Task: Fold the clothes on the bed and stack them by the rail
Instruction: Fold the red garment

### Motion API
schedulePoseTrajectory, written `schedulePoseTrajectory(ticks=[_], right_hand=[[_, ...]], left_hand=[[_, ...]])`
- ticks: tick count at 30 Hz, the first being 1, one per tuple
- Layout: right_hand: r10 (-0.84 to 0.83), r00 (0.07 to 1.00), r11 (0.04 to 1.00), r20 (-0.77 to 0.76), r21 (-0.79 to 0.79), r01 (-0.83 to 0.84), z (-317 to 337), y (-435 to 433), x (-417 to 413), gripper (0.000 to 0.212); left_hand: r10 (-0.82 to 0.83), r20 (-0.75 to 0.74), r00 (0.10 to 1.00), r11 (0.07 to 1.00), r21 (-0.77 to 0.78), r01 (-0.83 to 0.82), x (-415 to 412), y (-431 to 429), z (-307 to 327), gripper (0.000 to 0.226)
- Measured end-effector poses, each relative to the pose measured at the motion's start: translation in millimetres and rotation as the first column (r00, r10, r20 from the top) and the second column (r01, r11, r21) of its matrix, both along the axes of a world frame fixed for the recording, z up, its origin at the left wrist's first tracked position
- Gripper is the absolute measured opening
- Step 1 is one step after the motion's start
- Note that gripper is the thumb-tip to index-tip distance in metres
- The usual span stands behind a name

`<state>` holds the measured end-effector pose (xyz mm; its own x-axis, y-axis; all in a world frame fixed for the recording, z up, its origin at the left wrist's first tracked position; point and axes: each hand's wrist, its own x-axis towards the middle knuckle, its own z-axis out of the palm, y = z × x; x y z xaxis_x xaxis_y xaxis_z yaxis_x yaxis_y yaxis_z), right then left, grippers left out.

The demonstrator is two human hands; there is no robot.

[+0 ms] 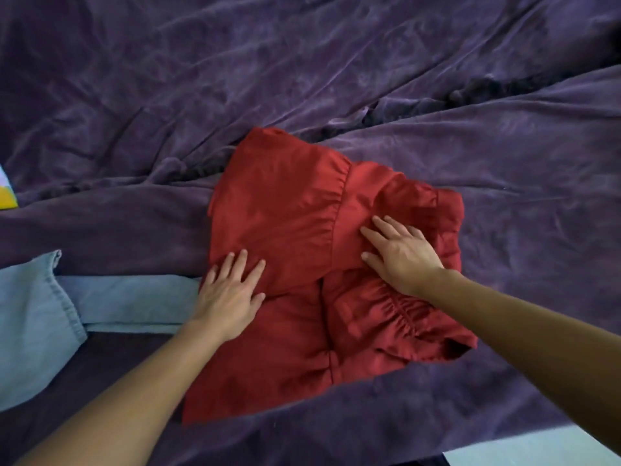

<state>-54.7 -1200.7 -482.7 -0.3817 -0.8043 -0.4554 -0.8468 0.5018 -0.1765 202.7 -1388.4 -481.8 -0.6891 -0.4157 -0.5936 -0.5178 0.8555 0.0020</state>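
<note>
Cut off or hidden: light-blue denim garment (37, 317) runs off the left edge, yellow-and-white item (6, 193) at that edge too clipped to identify, purple bed cover (302, 62) exceeds every edge, red garment (285, 230) partly covered by both hands.

A rumpled purple velvety bedspread (336, 79) fills nearly the whole view under soft, even light, with a pale strip of floor (537, 445) at the lower right corner.

- Can't read a single word, label or number from my feed.
- The red garment (285, 210) shows no tag, and the purple bed cover (302, 62) is plain too.
</note>
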Motion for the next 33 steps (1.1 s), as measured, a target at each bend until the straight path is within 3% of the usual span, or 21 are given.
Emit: schedulePoseTrajectory(ticks=[3, 5, 7, 8, 9, 11, 12, 13, 15, 18, 20, 22, 24, 26, 27, 30, 33], right_hand=[[0.014, 1.000, 0.953, -0.005, -0.304, -0.015, 23, 24, 36, 0.057], [0.004, 1.000, 0.909, -0.009, -0.416, -0.008, 30, 42, 51, 0.056], [-0.309, 0.951, 0.829, -0.002, -0.490, 0.269, 26, 50, 39, 0.060], [-0.556, 0.828, 0.712, 0.068, -0.474, 0.517, 23, 51, 24, 0.069], [-0.757, 0.628, 0.535, 0.182, -0.379, 0.755, 20, 52, 8, 0.083], [-0.890, 0.185, 0.171, 0.416, -0.072, 0.983, 8, 57, -17, 0.100], [-0.872, 0.068, 0.109, 0.485, 0.058, 0.992, 4, 59, -22, 0.093], [-0.860, 0.041, 0.126, 0.509, 0.133, 0.983, 0, 61, -23, 0.076], [-0.844, 0.065, 0.178, 0.532, 0.164, 0.970, -3, 63, -20, 0.050], [-0.773, 0.075, 0.161, 0.629, 0.080, 0.984, 20, 54, -18, 0.027], [-0.677, 0.162, 0.200, 0.718, -0.032, 0.979, 50, 43, -14, 0.014], [-0.554, 0.324, 0.334, 0.767, -0.152, 0.930, 87, 22, 5, 0.014], [-0.419, 0.527, 0.536, 0.739, -0.267, 0.801, 116, -7, 32, 0.022], [-0.307, 0.757, 0.740, 0.577, -0.355, 0.571, 128, -46, 63, 0.040], [-0.262, 0.819, 0.797, 0.510, -0.364, 0.481, 128, -68, 81, 0.046], [-0.191, 0.836, 0.895, 0.514, -0.259, 0.364, 112, -126, 136, 0.057], [-0.109, 0.794, 0.969, 0.598, -0.115, 0.219, 83, -152, 172, 0.061]], left_hand=[[-0.103, -0.240, 0.965, 0.994, 0.006, 0.108, 15, 27, 19, 0.055], [-0.163, -0.271, 0.949, 0.980, 0.066, 0.187, 24, 51, 26, 0.055], [-0.164, -0.228, 0.960, 0.976, 0.104, 0.191, 30, 66, 22, 0.057], [-0.127, -0.219, 0.967, 0.981, 0.116, 0.155, 30, 68, 18, 0.057], [-0.098, -0.249, 0.963, 0.986, 0.104, 0.127, 28, 67, 17, 0.056], [-0.063, -0.409, 0.910, 0.996, 0.032, 0.083, 17, 62, 10, 0.054], [-0.032, -0.480, 0.877, 0.999, 0.021, 0.048, 8, 60, 7, 0.053], [0.000, -0.498, 0.867, 0.999, 0.045, 0.025, -2, 58, 4, 0.055], [0.060, -0.410, 0.910, 0.988, 0.153, 0.004, -22, 58, -3, 0.060], [0.022, -0.182, 0.983, 0.963, 0.269, 0.029, -35, 62, -14, 0.058], [0.173, -0.219, 0.960, 0.907, 0.415, -0.069, -31, 57, -10, 0.051], [0.472, -0.334, 0.816, 0.797, 0.557, -0.233, -18, 43, 5, 0.040], [0.677, -0.414, 0.609, 0.709, 0.589, -0.387, 4, 20, 20, 0.033], [0.778, -0.453, 0.436, 0.628, 0.571, -0.528, 36, -11, 29, 0.026], [0.814, -0.452, 0.366, 0.577, 0.557, -0.597, 54, -27, 33, 0.023], [0.875, -0.435, 0.213, 0.432, 0.502, -0.749, 107, -59, 37, 0.022], [0.850, -0.483, 0.210, 0.424, 0.391, -0.817, 147, -70, 36, 0.024]])
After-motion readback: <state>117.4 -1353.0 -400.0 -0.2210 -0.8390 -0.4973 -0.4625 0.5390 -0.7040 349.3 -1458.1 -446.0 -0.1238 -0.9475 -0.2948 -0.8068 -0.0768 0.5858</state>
